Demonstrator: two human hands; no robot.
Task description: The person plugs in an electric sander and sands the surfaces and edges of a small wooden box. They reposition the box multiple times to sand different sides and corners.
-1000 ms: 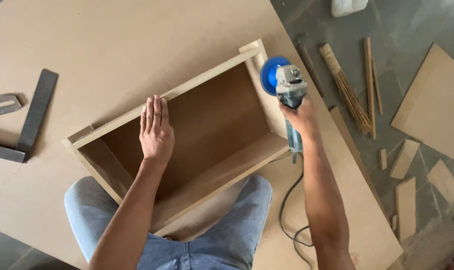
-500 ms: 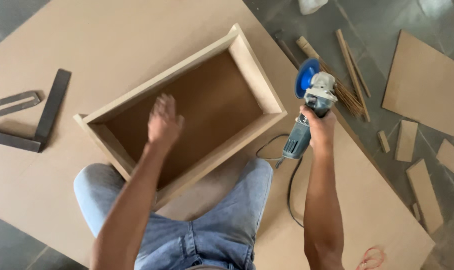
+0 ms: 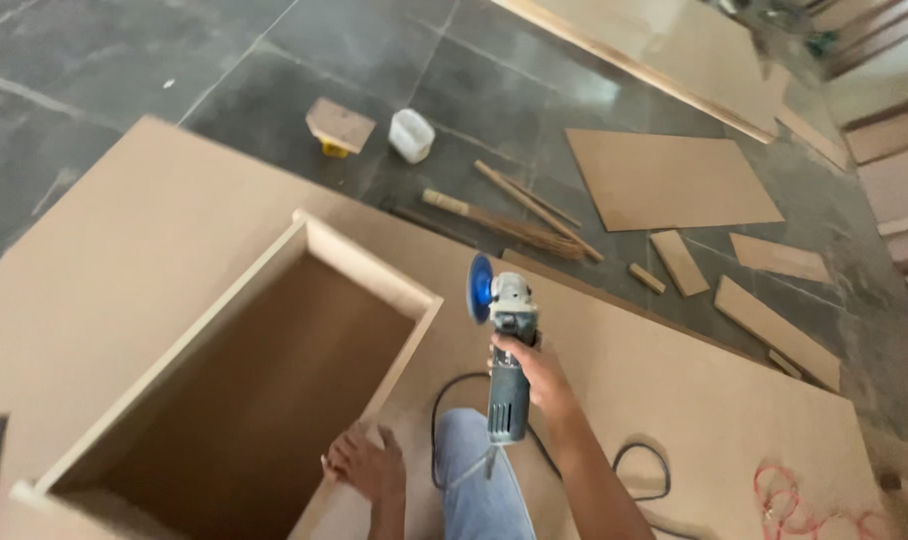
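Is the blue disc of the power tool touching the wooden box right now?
No, the grinder in the right hand is held up clear of the wooden box, its blue disc in open air.

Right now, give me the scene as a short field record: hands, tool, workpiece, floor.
right hand: grips angle grinder by its body, blue disc up, clear of the wood
left hand: on near side wall of open MDF box
surface: large MDF sheet under the box
cord: black, looped on the sheet
floor: grey tiles, board offcuts, broom, white jug
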